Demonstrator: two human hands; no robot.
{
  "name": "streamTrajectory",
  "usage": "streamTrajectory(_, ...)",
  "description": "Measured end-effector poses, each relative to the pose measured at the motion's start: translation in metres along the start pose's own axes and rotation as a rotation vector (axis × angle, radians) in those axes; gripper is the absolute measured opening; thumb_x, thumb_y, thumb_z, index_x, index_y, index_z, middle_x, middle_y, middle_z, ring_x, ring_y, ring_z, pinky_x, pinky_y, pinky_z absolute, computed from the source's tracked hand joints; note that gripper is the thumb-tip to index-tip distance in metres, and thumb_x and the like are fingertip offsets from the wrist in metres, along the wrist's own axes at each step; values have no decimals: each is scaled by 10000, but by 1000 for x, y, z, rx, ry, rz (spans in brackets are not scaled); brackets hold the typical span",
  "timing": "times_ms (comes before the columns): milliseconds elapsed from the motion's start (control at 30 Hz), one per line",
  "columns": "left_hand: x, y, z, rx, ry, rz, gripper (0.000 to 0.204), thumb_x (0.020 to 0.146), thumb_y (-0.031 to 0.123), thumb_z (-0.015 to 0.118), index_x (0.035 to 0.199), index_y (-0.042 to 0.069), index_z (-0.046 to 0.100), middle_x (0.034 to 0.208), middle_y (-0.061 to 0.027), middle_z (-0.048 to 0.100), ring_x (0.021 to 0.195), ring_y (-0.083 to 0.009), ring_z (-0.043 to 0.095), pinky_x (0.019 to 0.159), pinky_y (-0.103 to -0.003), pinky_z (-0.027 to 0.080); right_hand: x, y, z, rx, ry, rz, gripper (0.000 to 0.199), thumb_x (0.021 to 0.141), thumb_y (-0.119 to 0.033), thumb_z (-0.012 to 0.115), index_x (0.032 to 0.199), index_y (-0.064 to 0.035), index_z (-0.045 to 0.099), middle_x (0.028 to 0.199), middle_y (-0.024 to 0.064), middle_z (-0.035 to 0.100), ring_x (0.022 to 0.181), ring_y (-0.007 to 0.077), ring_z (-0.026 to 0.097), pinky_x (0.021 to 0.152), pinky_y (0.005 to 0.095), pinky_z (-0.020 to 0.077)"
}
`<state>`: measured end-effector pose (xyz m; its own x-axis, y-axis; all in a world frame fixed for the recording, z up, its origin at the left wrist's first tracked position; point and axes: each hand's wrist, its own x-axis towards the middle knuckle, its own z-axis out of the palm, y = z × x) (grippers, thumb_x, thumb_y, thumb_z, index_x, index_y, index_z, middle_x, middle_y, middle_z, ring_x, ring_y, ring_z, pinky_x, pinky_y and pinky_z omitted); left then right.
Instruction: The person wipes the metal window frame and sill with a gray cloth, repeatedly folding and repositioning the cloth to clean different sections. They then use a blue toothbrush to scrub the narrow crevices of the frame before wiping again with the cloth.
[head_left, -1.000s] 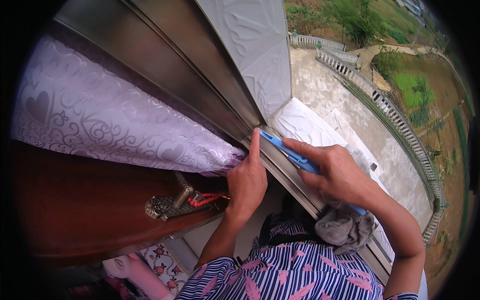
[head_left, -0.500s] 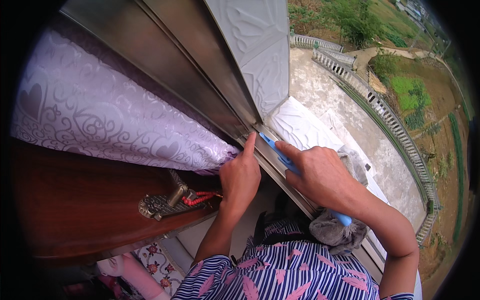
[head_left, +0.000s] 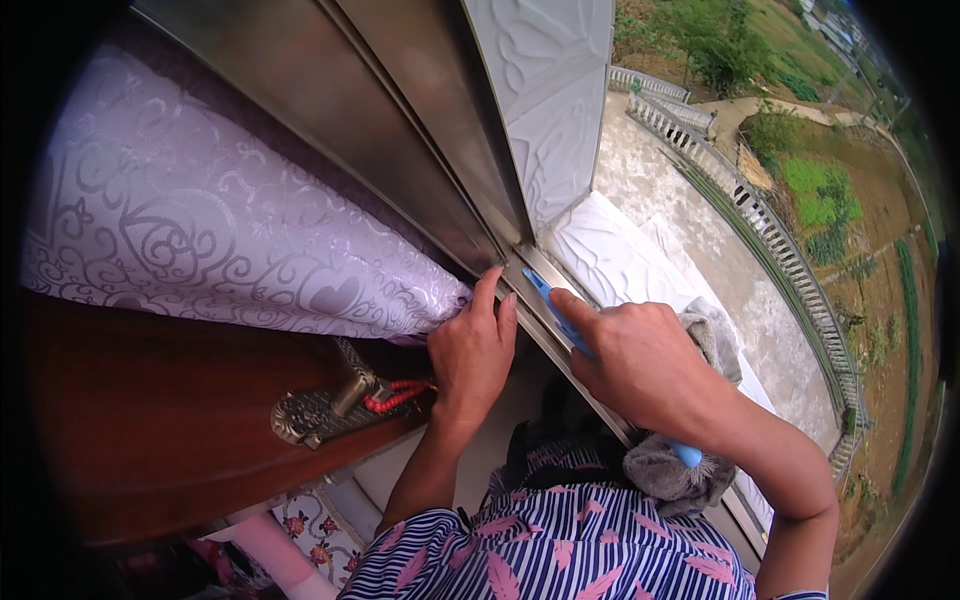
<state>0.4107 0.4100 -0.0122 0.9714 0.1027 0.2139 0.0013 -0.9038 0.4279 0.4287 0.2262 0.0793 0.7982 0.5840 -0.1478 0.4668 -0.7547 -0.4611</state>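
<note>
My right hand (head_left: 650, 365) is closed around a blue cleaning brush (head_left: 560, 312), its index finger stretched along the handle. The narrow blue tip rests in the metal window track (head_left: 538, 318), close to the corner of the frame. White bristles show at the brush's other end, below my wrist. My left hand (head_left: 466, 355) touches the inner edge of the track with a fingertip; its thumb stands apart and it holds nothing. A grey cloth (head_left: 670, 472) lies over the sill beside my right forearm.
A lilac patterned curtain (head_left: 230, 220) hangs at the left, above a dark wooden door (head_left: 180, 420) with an ornate handle (head_left: 345, 405) and red beads (head_left: 395, 397). Brown metal framing (head_left: 400, 110) rises ahead. Outside, far below at the right, lies a concrete terrace (head_left: 690, 210) with a balustrade (head_left: 790, 230).
My left index finger has drawn back from pointing into the track, and the thumb now shows apart from it. The brush has shifted slightly in the track. The view has turned a little.
</note>
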Motion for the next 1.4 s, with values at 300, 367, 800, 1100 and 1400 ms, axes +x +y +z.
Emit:
streamTrajectory(300,5,1,-1,89,-55,30,361,928,254,565,1246,85,536,739,-167,676,630,-356,656,564,-472,498,17,-1,14,-245,137,-196,422,831,-84,545,1219,83,540,565,135,598,515,304,628,481,405,497)
streamTrajectory(367,4,1,-1,109,-47,33,365,930,246,560,1252,75,531,748,-168,677,641,-355,658,566,-469,499,16,3,16,-255,174,-249,381,838,-76,541,1164,119,563,553,116,596,501,283,627,456,388,493)
streamTrajectory(800,3,-2,5,162,28,72,344,922,99,512,1266,112,516,738,-195,653,672,-395,634,597,-504,467,17,40,16,406,-15,-77,577,714,-108,624,1281,-21,562,688,245,622,666,369,650,661,432,519)
streamTrajectory(1100,4,-3,1,140,22,102,369,908,70,517,1275,108,519,722,-192,647,667,-389,634,595,-495,467,3,35,-6,207,-27,-82,479,716,-96,624,1187,-9,613,746,249,639,743,375,657,709,438,521)
streamTrajectory(1400,6,-3,4,180,20,129,371,881,37,540,1247,103,534,713,-187,641,666,-383,634,586,-489,466,34,22,-8,53,-85,-178,379,738,-59,580,1108,6,631,729,229,643,744,384,659,655,464,519)
